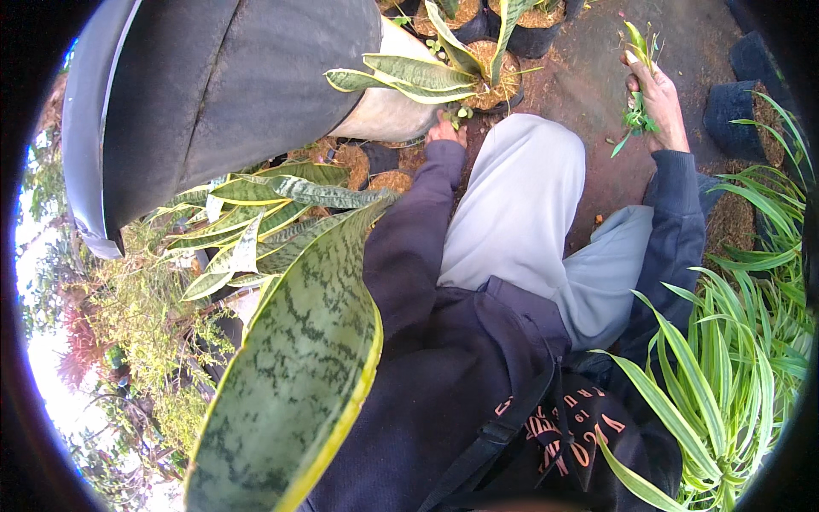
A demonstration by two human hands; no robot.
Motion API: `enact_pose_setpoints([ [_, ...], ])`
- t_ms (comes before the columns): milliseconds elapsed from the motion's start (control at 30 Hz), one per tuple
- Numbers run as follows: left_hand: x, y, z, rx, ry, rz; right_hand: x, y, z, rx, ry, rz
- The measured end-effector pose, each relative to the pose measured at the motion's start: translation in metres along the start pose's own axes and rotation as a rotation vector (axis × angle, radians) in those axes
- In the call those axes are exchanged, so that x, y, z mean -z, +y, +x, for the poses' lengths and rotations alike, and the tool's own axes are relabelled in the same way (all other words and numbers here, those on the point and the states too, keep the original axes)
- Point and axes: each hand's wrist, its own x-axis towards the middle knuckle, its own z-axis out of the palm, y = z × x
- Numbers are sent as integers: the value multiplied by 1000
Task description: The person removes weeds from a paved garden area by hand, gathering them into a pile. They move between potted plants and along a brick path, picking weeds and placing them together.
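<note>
My right hand [659,105], over the dark ground, is closed on a bunch of small green plants [636,118], leaves sticking out above and below the fist. My left hand [446,131] reaches low beside a large pale pot, at a small round-leaved plant [459,116]; the fingers are partly hidden, so whether they grip it is unclear. Just above that hand, a variegated snake plant [425,80] grows in a black grow bag filled with brown, fibrous medium [492,77].
A large pot with a dark upper part [256,83] and pale base [397,115] stands at upper left. Snake plants [256,211] crowd below it, one broad leaf [301,358] rising near the camera. Grow bags [732,121] and striped spider plants [716,384] line the right side.
</note>
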Motion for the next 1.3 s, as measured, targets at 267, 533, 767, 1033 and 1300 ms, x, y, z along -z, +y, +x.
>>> enact_pose_setpoints([
  [267, -26, 0, 72, -54, 64, 107, 3, 7, 0, 15, -9, -103],
  [533, 22, -1, 46, -419, 380, 17, 4, 1, -2, 71, 5, -79],
  [767, 46, 29, 57, -577, 577, 8, 1, 1, 3, 104, 12, -195],
  [1033, 54, 66, 128, -305, 285, 25, -6, 3, 2, 141, 4, -277],
  [1300, 53, 74, 145, -244, 214, 33, -9, -2, -7, 114, 28, -325],
])
